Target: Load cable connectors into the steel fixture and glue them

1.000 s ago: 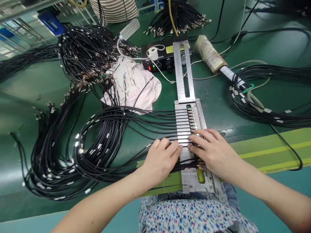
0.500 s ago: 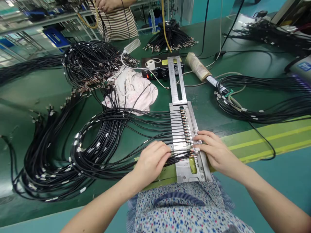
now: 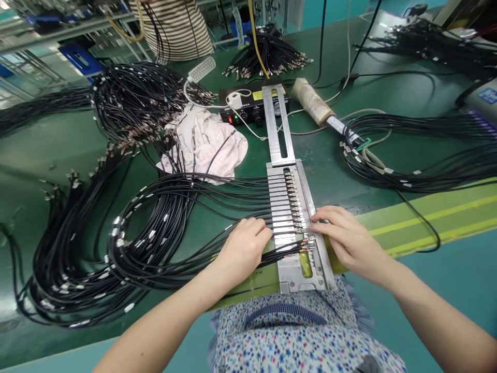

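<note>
Black cables (image 3: 248,194) lie in a row across a slotted metal fixture (image 3: 285,277), their metal-tipped ends lined up along its right-hand rail. Left of the fixture, my left hand (image 3: 246,246) is closed over black cables, its fingertips curled out of sight. A tight bundle of cables (image 3: 285,252) passes beside that hand, with its connectors (image 3: 306,245) resting on the lower fixture. My right hand (image 3: 345,238) reaches in from the right with fingers stretched out, fingertips touching the rail by the connectors. Its thumb is hidden.
Looped cables (image 3: 151,238) cover the left bench. Behind are a pale cloth (image 3: 212,147), a black control box (image 3: 248,113) with lit indicators and a wrapped roll (image 3: 310,101). More cables (image 3: 419,134) lie right. A person in a striped top (image 3: 174,31) stands beyond the bench.
The whole view has shifted slightly. My left hand's fingers have curled in more, and its fingertips have drawn back from the fixture. My right hand stays at the rail.
</note>
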The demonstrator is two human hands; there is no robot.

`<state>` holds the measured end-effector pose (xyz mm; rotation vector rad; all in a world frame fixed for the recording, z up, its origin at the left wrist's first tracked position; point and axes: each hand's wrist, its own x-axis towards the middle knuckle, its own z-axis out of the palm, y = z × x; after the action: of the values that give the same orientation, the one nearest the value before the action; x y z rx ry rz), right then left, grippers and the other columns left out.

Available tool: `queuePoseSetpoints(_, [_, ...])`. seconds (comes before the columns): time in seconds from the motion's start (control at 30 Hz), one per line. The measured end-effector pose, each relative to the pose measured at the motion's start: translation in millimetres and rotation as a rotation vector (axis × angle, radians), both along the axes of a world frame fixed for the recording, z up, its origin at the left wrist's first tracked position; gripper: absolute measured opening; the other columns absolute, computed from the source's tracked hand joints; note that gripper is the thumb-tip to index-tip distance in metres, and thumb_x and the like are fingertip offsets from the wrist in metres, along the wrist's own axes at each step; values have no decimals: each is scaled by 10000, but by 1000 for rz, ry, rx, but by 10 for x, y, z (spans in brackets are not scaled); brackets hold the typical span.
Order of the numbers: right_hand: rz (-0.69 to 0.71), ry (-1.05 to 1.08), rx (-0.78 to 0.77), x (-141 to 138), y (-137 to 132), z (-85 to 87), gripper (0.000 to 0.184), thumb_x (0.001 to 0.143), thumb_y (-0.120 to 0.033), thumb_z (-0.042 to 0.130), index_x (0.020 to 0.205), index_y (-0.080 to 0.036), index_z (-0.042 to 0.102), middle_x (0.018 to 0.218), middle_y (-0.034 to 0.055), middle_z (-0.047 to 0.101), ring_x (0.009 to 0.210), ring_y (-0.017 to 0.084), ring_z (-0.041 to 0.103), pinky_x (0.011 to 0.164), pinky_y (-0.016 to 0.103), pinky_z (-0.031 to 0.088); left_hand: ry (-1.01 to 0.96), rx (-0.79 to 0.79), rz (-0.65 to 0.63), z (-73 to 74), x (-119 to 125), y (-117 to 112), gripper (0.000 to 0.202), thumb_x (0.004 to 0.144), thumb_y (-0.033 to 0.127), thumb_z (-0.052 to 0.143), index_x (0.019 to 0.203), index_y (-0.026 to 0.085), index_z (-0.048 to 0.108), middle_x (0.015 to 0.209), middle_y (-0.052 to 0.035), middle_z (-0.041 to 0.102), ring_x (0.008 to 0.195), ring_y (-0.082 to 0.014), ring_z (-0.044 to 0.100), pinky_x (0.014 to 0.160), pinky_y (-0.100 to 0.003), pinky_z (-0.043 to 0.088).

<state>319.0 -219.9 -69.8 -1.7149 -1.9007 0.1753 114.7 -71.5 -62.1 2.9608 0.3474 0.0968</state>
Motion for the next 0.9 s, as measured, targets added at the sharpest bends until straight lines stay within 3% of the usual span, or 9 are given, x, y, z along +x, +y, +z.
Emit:
queuePoseSetpoints(0.27, [96, -215, -33, -107, 237, 42, 421, 741, 27, 397, 1014, -200, 624, 1115, 105, 578, 1116, 279, 433, 879, 485, 389, -5, 0, -16, -9, 56, 22, 263, 885, 73, 366, 732, 145, 567, 750, -47, 514, 714, -173, 423, 663, -295, 368])
queuePoseSetpoints(0.47, [131, -316, -39, -158, 293, 40, 317, 757, -31, 457, 956, -184, 651, 1027, 102, 613, 1101, 301, 445, 904, 523, 351, -116, 64, -49, -131, -43, 30, 285, 900, 97, 380, 1095, 212, 555, 848, -48, 542, 759, -181, 424, 640, -315, 319])
queuePoseSetpoints(0.63, [146, -263, -57, -176, 349, 24, 270, 766, -57, 477, 914, -184, 663, 982, 94, 628, 1109, 300, 452, 912, 502, 354, 15, 104, -126, -14, -91, -13, 318, 900, 122, 403, 1209, 134, 476, 986, -88, 566, 832, -205, 422, 666, -349, 315])
queuePoseSetpoints(0.77, [135, -287, -64, -169, 379, 30, 267, 778, -58, 472, 908, -185, 668, 1068, 101, 617, 1144, 316, 435, 927, 533, 348, 90, 134, -141, 96, -21, -42, 247, 888, 106, 401, 1095, 123, 535, 1014, -81, 561, 854, -217, 423, 664, -364, 307])
queuePoseSetpoints(0.9, [144, -173, -20, -61, 310, -49, 397, 775, 6, 405, 977, -229, 652, 1142, 96, 574, 1146, 282, 450, 899, 524, 397, 25, 111, -74, 68, -24, -71, 158, 869, 137, 458, 988, 157, 559, 959, -58, 560, 829, -214, 430, 644, -357, 299])
